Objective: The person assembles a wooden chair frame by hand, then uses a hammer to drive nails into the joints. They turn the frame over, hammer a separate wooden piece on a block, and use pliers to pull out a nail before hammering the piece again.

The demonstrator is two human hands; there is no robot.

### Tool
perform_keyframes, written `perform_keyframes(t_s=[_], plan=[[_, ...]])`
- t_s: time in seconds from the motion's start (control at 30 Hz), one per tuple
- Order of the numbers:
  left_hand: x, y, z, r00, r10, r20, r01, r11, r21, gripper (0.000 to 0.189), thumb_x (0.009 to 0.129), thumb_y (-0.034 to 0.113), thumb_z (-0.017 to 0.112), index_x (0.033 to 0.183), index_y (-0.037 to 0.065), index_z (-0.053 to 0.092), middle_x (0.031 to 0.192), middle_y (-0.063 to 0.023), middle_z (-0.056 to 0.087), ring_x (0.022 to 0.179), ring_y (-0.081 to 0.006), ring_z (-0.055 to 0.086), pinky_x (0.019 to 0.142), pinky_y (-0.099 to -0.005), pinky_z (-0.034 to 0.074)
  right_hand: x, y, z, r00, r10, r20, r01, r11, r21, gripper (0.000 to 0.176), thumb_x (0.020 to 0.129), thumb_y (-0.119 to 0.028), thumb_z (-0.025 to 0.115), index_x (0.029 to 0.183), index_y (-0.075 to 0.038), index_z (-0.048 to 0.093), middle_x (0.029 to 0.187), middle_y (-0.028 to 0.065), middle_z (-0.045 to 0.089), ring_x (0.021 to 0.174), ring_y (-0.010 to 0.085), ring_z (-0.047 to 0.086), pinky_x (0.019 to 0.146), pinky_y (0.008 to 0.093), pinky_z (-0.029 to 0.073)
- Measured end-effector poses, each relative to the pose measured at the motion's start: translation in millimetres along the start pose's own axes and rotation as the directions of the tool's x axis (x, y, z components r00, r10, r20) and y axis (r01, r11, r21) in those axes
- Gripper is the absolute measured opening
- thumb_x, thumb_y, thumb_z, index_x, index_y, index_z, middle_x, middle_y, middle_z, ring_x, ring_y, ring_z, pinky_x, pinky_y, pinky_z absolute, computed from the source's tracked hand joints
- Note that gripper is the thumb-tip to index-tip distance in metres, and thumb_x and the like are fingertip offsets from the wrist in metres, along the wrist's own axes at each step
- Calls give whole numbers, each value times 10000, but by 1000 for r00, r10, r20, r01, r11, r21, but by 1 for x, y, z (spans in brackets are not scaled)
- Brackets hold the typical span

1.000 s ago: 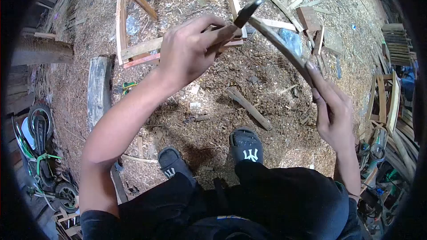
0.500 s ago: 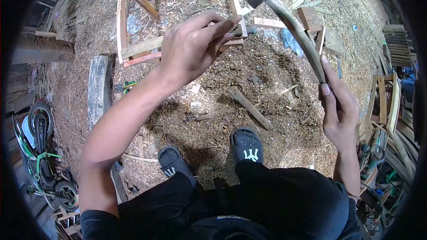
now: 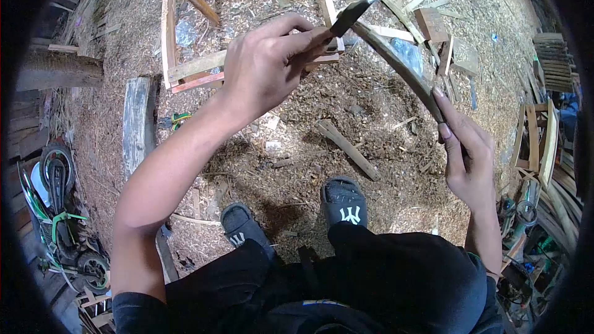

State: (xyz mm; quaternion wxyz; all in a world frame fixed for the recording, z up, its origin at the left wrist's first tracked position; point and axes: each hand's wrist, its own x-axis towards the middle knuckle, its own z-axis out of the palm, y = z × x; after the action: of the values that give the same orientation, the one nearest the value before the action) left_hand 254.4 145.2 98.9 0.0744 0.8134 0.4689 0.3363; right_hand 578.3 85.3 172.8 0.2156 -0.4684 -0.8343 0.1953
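My right hand [image 3: 467, 142] is closed round the lower end of the handle of a hammer [image 3: 399, 62]. The dark hammer head sits just beside the fingertips of my left hand [image 3: 266, 59]. Those fingers are pressed together at the near right corner of a wooden frame [image 3: 198, 67]; what they pinch is too small and hidden to make out. The frame stands on the ground, with its corner partly covered by my left hand and the hammer head.
Wood shavings [image 3: 297, 148] cover the ground. A loose stick [image 3: 348, 149] lies before my sandals [image 3: 344, 201]. A weathered plank [image 3: 138, 120] is at left, wood blocks [image 3: 431, 25] at upper right, and a small motorbike [image 3: 59, 216] at far left.
The hammer head has come down and left to my left fingertips, and my right hand has shifted slightly left and down. My left hand has barely moved.
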Motion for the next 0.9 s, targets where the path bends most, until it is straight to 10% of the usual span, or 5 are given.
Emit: perform_keyframes(t_s=[0.4,0.5,0.57,0.77,0.9], plan=[[-1,-3,1,1000,15,-25,-15,1000,-16,165,890,37,765,1039,91,811,1040,-43,772,862,-193,772,697,-310,654,1,-1,2,986,-69,-152,77,996,45,558,931,94,587,1462,-75,608,843,153,699,639,180,583,614,340,491],[0,-6,4,1000,16,-15,-17,999,-42,180,881,27,769,1046,86,809,1045,-58,771,866,-195,771,698,-311,654,2,-6,-4,996,37,85,-24,987,-156,545,930,92,585,1459,-38,598,826,158,690,625,179,574,602,338,487],[-2,-5,3,1000,9,-15,-10,998,-67,191,878,21,769,1054,83,808,1045,-64,770,869,-196,770,700,-314,654,-1,4,5,983,-115,-140,112,993,-27,544,930,91,590,1462,-25,591,779,138,652,610,176,551,575,344,467],[0,-2,-1,1000,17,20,-16,999,-35,233,875,11,767,1090,88,808,1069,-75,767,878,-201,763,700,-320,644,1,-4,-1,999,-50,20,52,993,-108,539,921,100,594,1443,-35,613,745,108,622,593,167,533,544,349,450],[2,0,-3,999,5,-39,-8,998,-61,210,880,33,773,1079,93,809,1055,-74,764,881,-205,764,687,-320,641,-6,2,11,970,-143,-198,140,990,-27,567,898,111,601,1443,-48,619,727,112,596,603,173,537,545,363,451]])
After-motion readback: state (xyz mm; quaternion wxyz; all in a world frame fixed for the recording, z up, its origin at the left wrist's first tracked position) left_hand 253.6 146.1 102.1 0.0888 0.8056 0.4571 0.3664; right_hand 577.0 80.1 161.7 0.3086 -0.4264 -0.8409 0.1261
